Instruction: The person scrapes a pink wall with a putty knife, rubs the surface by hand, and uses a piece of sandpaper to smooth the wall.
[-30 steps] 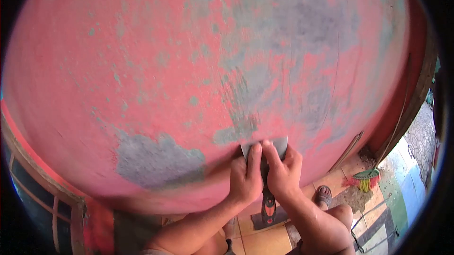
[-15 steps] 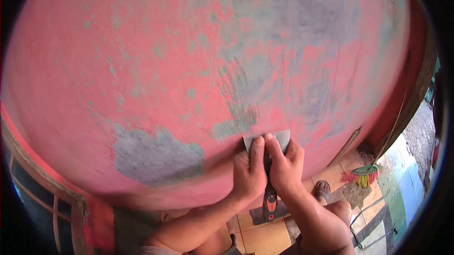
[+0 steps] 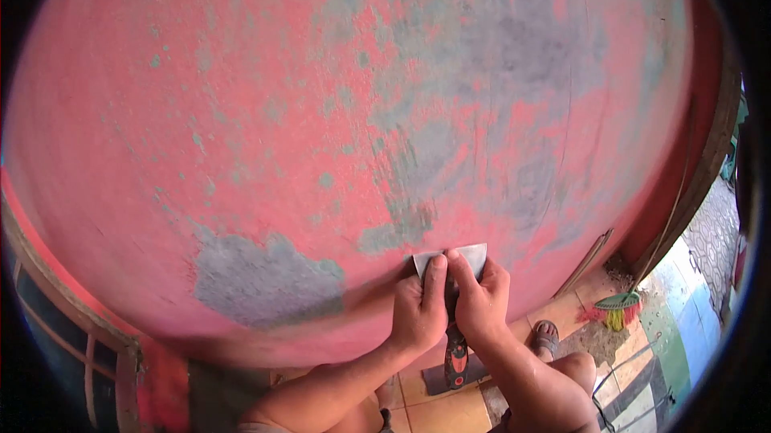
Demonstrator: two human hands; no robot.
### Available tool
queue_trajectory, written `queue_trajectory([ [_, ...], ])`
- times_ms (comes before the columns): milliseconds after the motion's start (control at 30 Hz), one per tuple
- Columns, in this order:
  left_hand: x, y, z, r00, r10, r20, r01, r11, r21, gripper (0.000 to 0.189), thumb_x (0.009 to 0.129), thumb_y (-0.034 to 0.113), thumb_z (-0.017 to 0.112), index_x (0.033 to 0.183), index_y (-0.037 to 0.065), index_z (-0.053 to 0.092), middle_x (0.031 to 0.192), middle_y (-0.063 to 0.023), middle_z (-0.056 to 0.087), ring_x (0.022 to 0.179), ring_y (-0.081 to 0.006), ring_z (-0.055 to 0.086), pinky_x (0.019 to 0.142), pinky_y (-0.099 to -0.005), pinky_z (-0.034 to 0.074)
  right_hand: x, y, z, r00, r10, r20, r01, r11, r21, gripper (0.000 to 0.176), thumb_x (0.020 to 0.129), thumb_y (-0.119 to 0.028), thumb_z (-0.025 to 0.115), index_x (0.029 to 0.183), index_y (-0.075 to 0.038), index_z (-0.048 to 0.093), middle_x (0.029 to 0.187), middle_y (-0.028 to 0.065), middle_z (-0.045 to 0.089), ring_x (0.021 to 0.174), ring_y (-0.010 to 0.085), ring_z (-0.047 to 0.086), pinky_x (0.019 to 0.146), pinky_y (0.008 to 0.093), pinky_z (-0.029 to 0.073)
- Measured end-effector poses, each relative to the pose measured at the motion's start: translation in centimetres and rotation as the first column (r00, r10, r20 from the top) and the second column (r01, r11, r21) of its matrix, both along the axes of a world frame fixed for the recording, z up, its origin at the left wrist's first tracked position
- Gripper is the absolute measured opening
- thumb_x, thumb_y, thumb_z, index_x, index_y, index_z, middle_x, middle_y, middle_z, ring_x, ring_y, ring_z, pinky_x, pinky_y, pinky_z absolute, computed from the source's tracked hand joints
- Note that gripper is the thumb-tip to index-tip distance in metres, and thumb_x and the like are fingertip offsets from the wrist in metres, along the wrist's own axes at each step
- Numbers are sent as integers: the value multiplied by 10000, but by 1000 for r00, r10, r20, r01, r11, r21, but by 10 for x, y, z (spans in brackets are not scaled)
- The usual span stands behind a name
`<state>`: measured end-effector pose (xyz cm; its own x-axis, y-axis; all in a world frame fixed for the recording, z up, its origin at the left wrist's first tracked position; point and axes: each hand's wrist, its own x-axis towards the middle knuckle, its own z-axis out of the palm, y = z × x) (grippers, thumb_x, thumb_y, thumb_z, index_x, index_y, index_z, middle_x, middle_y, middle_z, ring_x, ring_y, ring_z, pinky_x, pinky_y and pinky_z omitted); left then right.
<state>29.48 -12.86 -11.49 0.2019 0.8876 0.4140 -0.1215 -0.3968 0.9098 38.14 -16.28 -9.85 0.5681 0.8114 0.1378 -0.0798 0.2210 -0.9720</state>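
Both my hands grip one scraper (image 3: pixel 456 357), its black and red handle hanging down between my wrists. My left hand (image 3: pixel 420 304) is closed on its left side and my right hand (image 3: pixel 479 298) on its right, thumbs side by side on the metal blade. The blade's wide edge points up, at the lower part of a red wall (image 3: pixel 265 128); whether it touches the surface is hard to tell. Grey and greenish patches show through the red paint, a large one (image 3: pixel 265 276) left of my hands.
A broom (image 3: pixel 617 311) with red and yellow bristles lies at the lower right near my sandalled foot (image 3: pixel 546 337). Thin sticks (image 3: pixel 586 263) lean at the wall's base. A framed window (image 3: pixel 60 332) is at the lower left. A cable crosses the tiles (image 3: pixel 446 413).
The scraper and both hands are slightly lower in view, and the blade's top edge has shifted down the wall. Both hands keep their grip.
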Motion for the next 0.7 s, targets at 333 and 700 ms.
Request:
queue_trajectory([
  [333, -8, -6, -5, 997, -60, 49, 67, 984, -164, 407, 1091, 315, 431, 953, -22, 611, 811, -8, 608, 767, -73, 546, 639, -281, 452, -5, 4, -15, 990, 74, -122, -68, 996, 54, 312, 957, -270, 680, 877, 30, 668, 741, -22, 612, 705, 49, 521, 613, 249, 443],
  [700, -21, -7, -2, 997, -75, 30, 80, 956, -281, 397, 1091, 292, 433, 915, -17, 612, 822, -1, 621, 769, -67, 555, 642, -272, 460, -11, -5, 1, 995, 81, -57, -85, 995, -55, 347, 950, -288, 691, 830, 37, 664, 672, 22, 626, 553, 79, 546, 459, 280, 440],
])
